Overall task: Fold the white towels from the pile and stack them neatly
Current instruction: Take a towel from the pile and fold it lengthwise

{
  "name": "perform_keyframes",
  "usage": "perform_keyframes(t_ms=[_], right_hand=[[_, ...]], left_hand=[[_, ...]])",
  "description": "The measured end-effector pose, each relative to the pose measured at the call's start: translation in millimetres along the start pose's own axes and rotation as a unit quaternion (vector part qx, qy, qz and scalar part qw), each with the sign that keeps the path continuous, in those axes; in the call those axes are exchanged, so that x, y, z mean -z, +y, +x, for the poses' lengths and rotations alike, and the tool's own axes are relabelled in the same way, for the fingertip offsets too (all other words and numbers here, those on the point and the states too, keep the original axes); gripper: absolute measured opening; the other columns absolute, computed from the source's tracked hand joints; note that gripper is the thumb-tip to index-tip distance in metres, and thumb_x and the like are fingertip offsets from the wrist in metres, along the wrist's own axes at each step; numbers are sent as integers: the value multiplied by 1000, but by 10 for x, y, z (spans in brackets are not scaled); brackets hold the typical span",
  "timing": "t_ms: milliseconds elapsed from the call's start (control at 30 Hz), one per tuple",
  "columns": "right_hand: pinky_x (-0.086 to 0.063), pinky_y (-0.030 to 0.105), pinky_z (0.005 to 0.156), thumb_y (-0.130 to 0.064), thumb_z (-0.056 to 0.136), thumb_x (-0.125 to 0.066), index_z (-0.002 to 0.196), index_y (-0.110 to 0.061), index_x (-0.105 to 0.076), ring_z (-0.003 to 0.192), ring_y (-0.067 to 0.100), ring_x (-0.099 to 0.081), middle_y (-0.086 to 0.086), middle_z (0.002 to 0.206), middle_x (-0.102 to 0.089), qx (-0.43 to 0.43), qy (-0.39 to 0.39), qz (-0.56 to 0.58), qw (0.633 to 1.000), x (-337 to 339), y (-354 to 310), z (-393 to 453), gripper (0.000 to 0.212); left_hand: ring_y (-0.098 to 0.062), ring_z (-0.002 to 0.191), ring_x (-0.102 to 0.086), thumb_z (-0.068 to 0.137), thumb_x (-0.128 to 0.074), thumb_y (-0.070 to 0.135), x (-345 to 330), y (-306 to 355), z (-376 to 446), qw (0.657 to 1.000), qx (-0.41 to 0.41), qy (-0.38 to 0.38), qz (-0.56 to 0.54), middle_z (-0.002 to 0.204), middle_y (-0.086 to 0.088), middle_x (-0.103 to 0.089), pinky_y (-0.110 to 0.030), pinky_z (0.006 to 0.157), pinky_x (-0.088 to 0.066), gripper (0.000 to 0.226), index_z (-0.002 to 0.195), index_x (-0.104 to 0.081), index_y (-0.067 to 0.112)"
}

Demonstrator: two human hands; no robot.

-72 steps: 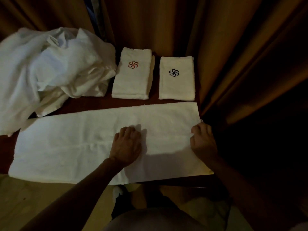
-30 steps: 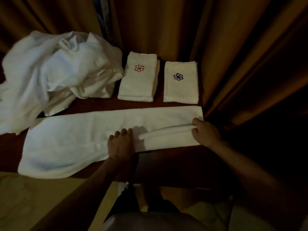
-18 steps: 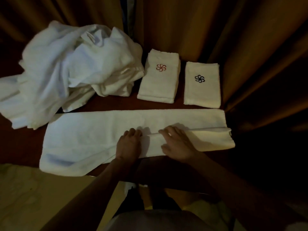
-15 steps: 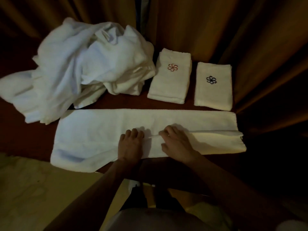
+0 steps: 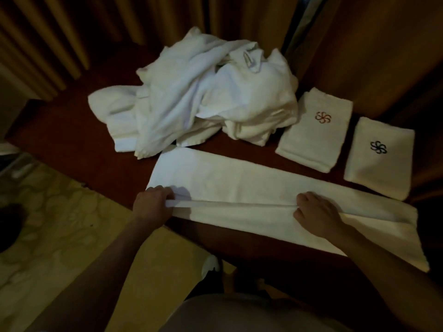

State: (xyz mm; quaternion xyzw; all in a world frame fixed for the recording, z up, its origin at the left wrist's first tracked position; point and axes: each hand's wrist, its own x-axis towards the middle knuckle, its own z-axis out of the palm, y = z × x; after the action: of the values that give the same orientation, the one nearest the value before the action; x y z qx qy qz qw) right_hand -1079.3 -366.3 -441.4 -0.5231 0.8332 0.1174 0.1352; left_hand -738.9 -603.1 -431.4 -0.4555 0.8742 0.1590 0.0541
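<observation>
A long white towel (image 5: 239, 183) lies flat along the front of the dark red table (image 5: 72, 121), its near edge folded up lengthwise over the middle. My left hand (image 5: 153, 206) grips that folded edge at the towel's left end. My right hand (image 5: 316, 210) pinches the same edge further right. A rumpled pile of white towels (image 5: 203, 97) sits behind. Two folded towels lie at the back right: one with a red emblem (image 5: 316, 130), one with a dark emblem (image 5: 381, 159).
Brown curtains (image 5: 383, 44) hang close behind and to the right of the table. A pale patterned floor (image 5: 48, 236) shows at the lower left, beyond the table's front edge. My shoe (image 5: 211, 263) is below.
My left hand slid from the towel's middle to its left end, taking hold of the near edge and folding it up. My right hand stays on the fold. The view swung left.
</observation>
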Motion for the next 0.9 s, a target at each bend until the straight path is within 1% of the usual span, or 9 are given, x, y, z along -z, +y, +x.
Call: perform_keyframes(t_ms=[100,200,333,433,533,600,667,767,900], right_hand=[[-40,33,87,-34,99,-43,105,-18,-47,105,21,-53,3,113,-54,-5,-36,37,999,28,17,68,17],[-37,32,80,-30,99,-44,95,-20,-41,99,21,-53,-1,100,-48,-16,-52,90,994,50,41,108,11],[-38,33,82,-26,99,-46,91,-17,-42,92,20,-49,-2,95,-44,-25,-44,125,991,78,50,93,13],[-38,32,79,-26,98,-47,91,-16,-43,87,18,-47,-2,93,-44,-35,-44,137,989,72,64,88,13],[-37,31,74,-25,98,-48,90,-15,-45,85,17,-48,-3,90,-45,-46,-45,154,986,64,82,101,13],[-37,32,73,-25,97,-49,89,-16,-46,84,18,-49,-3,88,-46,-51,-46,163,984,46,94,108,12],[-37,32,73,-25,96,-49,88,-16,-45,83,18,-49,-3,87,-46,-52,-40,162,985,29,100,119,13],[-35,31,71,-25,96,-50,87,-16,-44,80,16,-47,-3,87,-46,-54,-34,156,986,-1,98,132,14],[-36,31,71,-27,96,-50,89,-17,-46,81,15,-48,-4,88,-46,-61,-43,157,985,-14,102,149,13]], left_hand=[[-21,90,-64,89,-64,14,218,-161,245,993,9,-88,-74,100,-1,-67,-33,75,-54,16,104,-67,20],[-18,93,-61,91,-62,13,386,-253,552,987,1,-156,-42,105,-2,-65,-31,77,-50,17,105,-69,20],[-19,92,-61,92,-55,6,509,-382,754,965,28,-260,-19,106,-4,-64,-31,76,-48,26,112,-69,13],[-28,88,-64,95,-52,8,521,-435,785,971,37,-223,-74,96,-12,-69,-35,72,-47,20,102,-71,6],[-33,82,-64,97,-54,8,492,-448,768,968,76,-122,-206,87,-17,-67,-38,71,-48,16,97,-70,6],[-30,75,-61,96,-56,8,450,-458,687,957,93,-58,-268,80,-17,-65,-38,68,-46,15,89,-69,7],[-27,79,-61,95,-63,13,401,-443,572,952,88,-51,-290,85,-11,-66,-35,68,-47,6,97,-67,9],[-18,87,-60,89,-72,19,293,-422,428,964,71,-69,-247,99,-2,-62,-27,65,-45,24,110,-60,17],[-23,83,-55,93,-59,5,174,-462,339,985,72,5,-156,102,-18,-66,-32,68,-38,17,109,-65,1]])
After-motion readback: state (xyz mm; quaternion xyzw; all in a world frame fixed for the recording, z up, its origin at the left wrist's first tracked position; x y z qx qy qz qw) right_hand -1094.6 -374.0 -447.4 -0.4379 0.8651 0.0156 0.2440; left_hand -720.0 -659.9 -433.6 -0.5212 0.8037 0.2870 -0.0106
